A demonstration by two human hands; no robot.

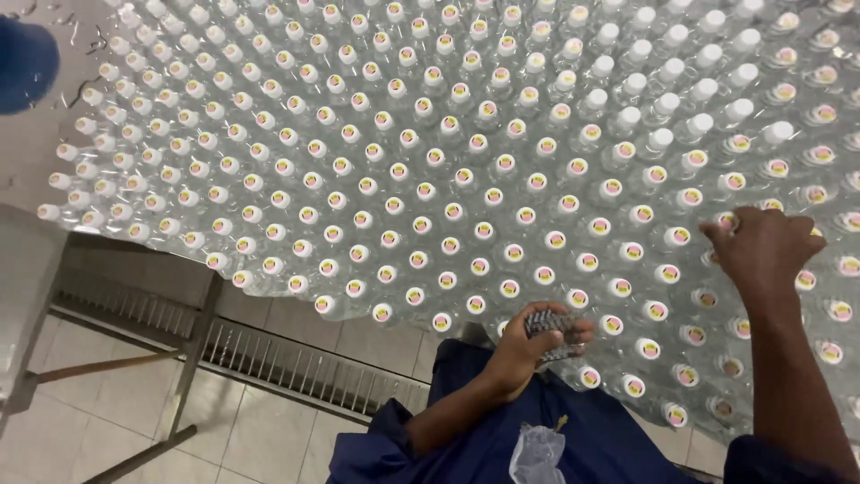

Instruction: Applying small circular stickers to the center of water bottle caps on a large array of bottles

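The left hand [528,345] is curled shut around a small flat stack of shiny seal strips [549,324], held low at the near edge of the table, just in front of the person's blue-clad body. The stack's long axis runs roughly left to right, tilting a little up toward the right, and its glinting broad face points up at the camera. It looks silvery-grey and ribbed, with fine repeated marks across it; what the marks are is too small to tell.

The right hand [761,251] is out to the right, knuckles up, fingers bent down over the caps of the clear plastic bottles [430,188]. Whether those fingers pinch a cap or only rest on it cannot be told, since the fingertips are hidden under the hand.

The bottles stand upright, necks pointing up, packed touching one another in diagonal rows that fill most of the view from the near edge to the far edge. Most carry white caps with a small pink and yellow round sticker; a patch at the far right has plain white caps [667,103].

They stand on a metal table [36,152], wet with droplets on its bare far-left part. Below the table's near-left edge are its metal frame legs [193,358], a floor drain grate [278,363] and pale floor tiles [242,439]. A blue rounded shape [22,63] sits at the far-left corner.
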